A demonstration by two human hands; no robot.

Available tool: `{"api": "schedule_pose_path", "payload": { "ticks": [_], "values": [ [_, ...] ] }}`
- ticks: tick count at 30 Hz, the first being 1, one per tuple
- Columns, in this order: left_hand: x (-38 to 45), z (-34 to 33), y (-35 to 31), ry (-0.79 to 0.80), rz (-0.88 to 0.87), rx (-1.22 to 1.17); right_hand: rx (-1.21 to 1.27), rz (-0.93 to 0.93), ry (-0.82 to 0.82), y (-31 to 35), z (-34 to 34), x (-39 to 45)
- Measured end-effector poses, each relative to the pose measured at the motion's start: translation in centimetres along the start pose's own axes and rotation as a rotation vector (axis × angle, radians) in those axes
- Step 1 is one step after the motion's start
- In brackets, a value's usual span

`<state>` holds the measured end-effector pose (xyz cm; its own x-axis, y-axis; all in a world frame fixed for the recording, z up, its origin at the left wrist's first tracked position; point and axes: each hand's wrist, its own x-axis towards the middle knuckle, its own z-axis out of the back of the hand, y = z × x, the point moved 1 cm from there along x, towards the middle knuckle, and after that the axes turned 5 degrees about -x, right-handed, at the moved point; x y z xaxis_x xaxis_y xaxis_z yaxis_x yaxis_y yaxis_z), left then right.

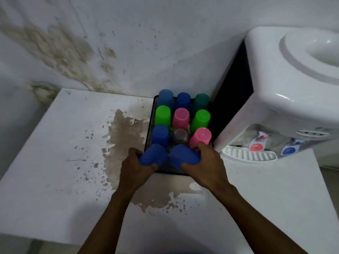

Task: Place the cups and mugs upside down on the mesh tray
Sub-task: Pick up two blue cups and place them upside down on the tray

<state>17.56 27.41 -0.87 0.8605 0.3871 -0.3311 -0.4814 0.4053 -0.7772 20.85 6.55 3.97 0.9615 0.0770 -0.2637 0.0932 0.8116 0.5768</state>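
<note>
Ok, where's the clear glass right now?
In the head view, the clear glass stands upside down mid-tray, between the blue cup on its left and the pink cup on its right.

Just past the fingertips, the black tray (150,125) is fine wire mesh, matt. The coloured cups look like smooth, slightly translucent plastic; the clear glass (181,135) shines. The white table (55,153) has peeling, flaking paint exposing dull brown board. The water dispenser (286,92) is glossy white plastic.

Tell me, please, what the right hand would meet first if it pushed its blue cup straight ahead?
Probably the clear glass just beyond the blue cup in the right hand, with the pink cup close beside that line; depth is unclear.
</note>
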Motion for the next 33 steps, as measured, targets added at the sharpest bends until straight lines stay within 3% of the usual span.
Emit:
{"api": "schedule_pose_path", "payload": {
  "ticks": [7, 14, 33],
  "values": [
    [2.2, -0.8, -0.7, 0.066, -0.143, 0.192, -0.444, 0.087, 0.004, 1.8, -3.1, 3.1],
    [3.2, -2.2, -0.7, 0.111, -0.174, 0.236, -0.626, 0.119, 0.016, 2.2, -5.0, 4.2],
    [3.7, -3.8, 0.1, 0.098, -0.216, 0.237, -0.420, 0.087, -0.041, 0.7, -7.1, 4.6]
  ]
}}
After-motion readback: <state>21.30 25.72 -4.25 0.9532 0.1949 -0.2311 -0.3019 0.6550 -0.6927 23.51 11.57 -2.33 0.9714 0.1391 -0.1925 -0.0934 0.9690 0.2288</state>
